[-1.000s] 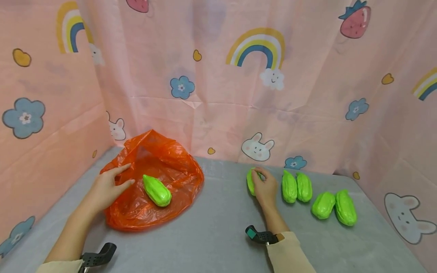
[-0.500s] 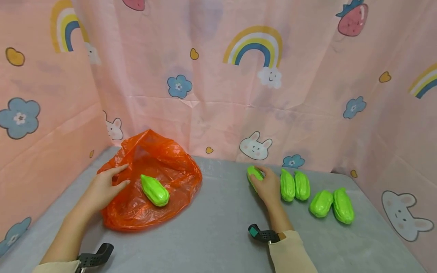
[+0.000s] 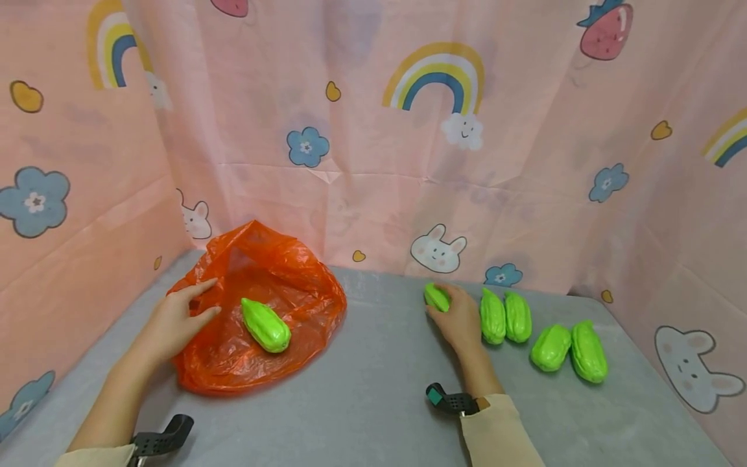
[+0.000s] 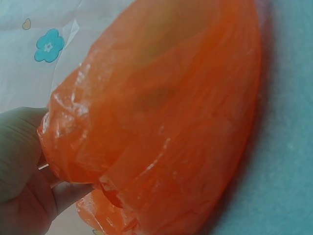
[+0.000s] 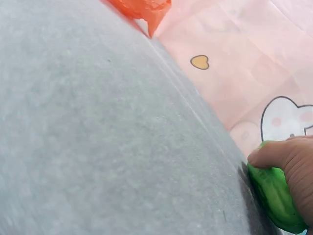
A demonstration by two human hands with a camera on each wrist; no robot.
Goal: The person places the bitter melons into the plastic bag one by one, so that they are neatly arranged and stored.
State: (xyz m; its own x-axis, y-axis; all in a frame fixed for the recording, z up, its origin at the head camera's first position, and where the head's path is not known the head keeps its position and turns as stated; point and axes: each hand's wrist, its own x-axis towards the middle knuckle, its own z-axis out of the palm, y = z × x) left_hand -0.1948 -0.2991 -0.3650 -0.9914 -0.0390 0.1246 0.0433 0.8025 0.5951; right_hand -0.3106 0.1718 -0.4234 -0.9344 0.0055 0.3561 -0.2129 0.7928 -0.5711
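In the head view, an orange plastic bag (image 3: 303,259) lies with its mouth facing the camera, a green, ridged, gourd-shaped vegetable (image 3: 266,326) at its opening. My left hand (image 3: 175,321) is at the bag's left side, thumb and forefinger spread apart against the plastic; the other fingers are hidden. From the left wrist, bag film (image 4: 186,122) covers much of the left hand (image 4: 22,166). Near the back edge, my right hand (image 3: 461,318) grips another such green vegetable (image 3: 436,298) between thumb and fingers. The right wrist view shows the thumb over this vegetable (image 5: 274,196).
Right of my right hand, one pair of green vegetables (image 3: 493,318) stands close together. A second pair (image 3: 589,353) lies further right and nearer. The grey table (image 3: 327,415) ends at a pink printed curtain (image 3: 373,214) behind and at both sides.
My right hand has turned the green vegetable from nearly upright to leaning left, and more of its top shows. My left hand and the bag have barely moved.
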